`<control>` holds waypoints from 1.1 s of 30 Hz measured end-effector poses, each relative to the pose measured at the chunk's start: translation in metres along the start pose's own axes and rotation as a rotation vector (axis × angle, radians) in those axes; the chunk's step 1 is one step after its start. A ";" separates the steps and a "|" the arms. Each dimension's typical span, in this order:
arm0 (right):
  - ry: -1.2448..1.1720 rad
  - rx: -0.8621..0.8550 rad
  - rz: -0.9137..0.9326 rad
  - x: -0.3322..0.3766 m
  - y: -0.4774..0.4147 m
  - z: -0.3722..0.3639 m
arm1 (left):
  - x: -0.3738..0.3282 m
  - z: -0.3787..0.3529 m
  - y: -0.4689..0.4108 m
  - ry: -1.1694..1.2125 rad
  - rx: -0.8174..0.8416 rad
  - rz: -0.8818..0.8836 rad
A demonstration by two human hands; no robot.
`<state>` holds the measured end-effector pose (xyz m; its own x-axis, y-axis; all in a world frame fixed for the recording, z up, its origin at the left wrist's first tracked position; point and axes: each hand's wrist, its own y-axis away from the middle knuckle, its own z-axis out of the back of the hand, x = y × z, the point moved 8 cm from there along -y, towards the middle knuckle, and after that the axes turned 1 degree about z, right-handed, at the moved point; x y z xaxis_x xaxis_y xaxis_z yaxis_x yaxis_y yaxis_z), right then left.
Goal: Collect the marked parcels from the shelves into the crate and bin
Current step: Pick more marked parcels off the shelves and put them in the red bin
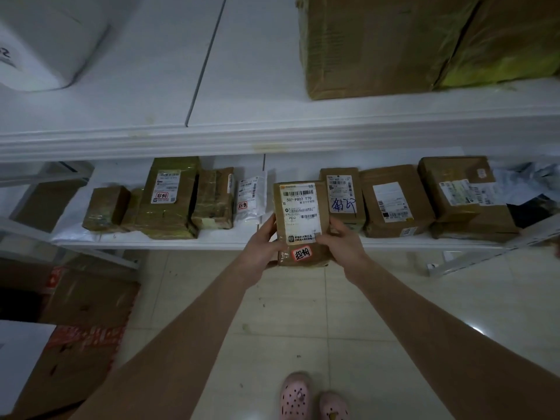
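Both forearms are bare from the bottom edge of the view up to the wrists, with no sleeve, watch, band or glove anywhere along them. The left hand [260,247] and the right hand [345,241] are bare too, and no ring shows on the fingers [338,227] that can be seen. On the feet are pale pink clog-style shoes [313,397] of moulded foam, their rounded toes dotted with small round vent holes, with a small charm fixed in the top of each one.
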<state>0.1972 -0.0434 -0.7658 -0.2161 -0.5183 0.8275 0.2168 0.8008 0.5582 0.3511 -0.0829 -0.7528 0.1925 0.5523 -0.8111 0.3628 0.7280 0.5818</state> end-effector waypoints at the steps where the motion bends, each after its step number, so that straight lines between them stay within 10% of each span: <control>1: 0.022 0.002 0.000 0.000 0.000 0.000 | 0.001 0.001 0.001 -0.002 0.013 0.002; 21: 0.232 0.032 0.019 0.004 0.027 -0.052 | 0.006 0.044 0.064 0.055 -0.154 -0.042; 33: 0.448 0.244 0.075 -0.006 0.071 -0.215 | 0.038 0.175 0.172 0.230 -0.499 0.008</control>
<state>0.4187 -0.0478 -0.7176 0.2318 -0.4914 0.8395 -0.0243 0.8599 0.5100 0.5805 -0.0077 -0.6945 -0.0309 0.5922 -0.8052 -0.1253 0.7970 0.5909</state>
